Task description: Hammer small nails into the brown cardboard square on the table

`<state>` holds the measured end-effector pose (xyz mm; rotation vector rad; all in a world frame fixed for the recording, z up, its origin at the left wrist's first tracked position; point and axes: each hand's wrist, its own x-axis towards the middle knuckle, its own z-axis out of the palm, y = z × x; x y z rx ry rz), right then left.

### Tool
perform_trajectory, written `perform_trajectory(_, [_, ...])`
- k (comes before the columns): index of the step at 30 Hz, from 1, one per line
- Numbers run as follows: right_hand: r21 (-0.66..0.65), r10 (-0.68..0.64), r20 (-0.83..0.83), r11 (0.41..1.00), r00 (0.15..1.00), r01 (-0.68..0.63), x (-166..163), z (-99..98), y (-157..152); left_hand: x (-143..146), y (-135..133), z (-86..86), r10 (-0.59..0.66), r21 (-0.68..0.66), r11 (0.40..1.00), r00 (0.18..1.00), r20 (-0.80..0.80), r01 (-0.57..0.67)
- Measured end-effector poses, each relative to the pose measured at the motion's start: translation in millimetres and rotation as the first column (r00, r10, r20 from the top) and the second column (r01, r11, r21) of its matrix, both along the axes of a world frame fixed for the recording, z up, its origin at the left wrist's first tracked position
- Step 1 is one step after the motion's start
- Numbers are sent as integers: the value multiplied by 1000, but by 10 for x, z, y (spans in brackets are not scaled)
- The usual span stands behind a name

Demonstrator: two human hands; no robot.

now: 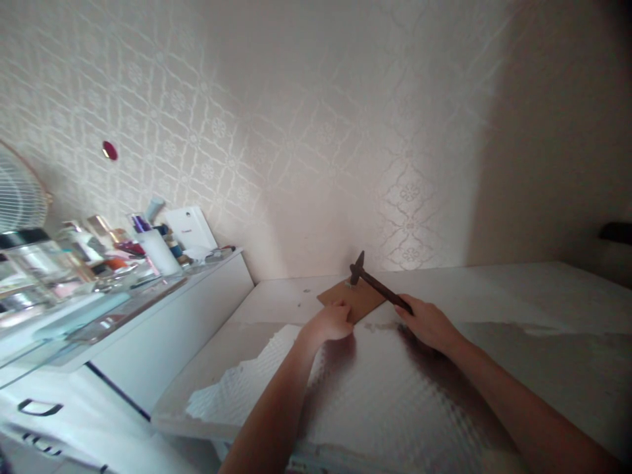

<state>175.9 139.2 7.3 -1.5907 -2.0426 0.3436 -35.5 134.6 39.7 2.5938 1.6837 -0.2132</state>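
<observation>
My right hand [427, 321] is closed around the end of the dark handle of a hammer [378, 284]. The hammer's head is over the far part of a thin brown board [368, 301], at or just above its surface. Under the head is a small pale thing, too small to make out. My left hand [333, 320] lies on the board's near left part with its fingers bent, holding it down. The board lies flat on a white surface close to the wall.
Crinkled bubble wrap [247, 375] covers part of the white tabletop [281, 294]. At left, a white dresser [212, 296] with a glass top carries several bottles, jars and a white box [190, 227]. A fan [22, 191] stands farther left. The patterned wall [316, 164] rises behind.
</observation>
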Motion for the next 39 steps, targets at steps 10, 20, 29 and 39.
perform_trajectory(10, [4, -1, -24, 1000, 1000, 1, -9, -11, 6, -23, 28, -43, 1, -6, 1000, 999, 34, -1])
perform_trajectory(20, [9, 5, -55, 1000, 998, -5, -22, -7, -8, -1, 1, 0, -15, 0, 1000, 1000, 16, 15])
perform_trajectory(29, [-33, 19, -115, 999, 993, -23, -42, 1, 8, -4, 7, -23, -2, 2, 1000, 999, 34, 2])
perform_trajectory(39, [-64, -41, -105, 997, 994, 34, -28, 25, 6, 6, 3, -9, -5, -2, 1000, 1000, 28, 5])
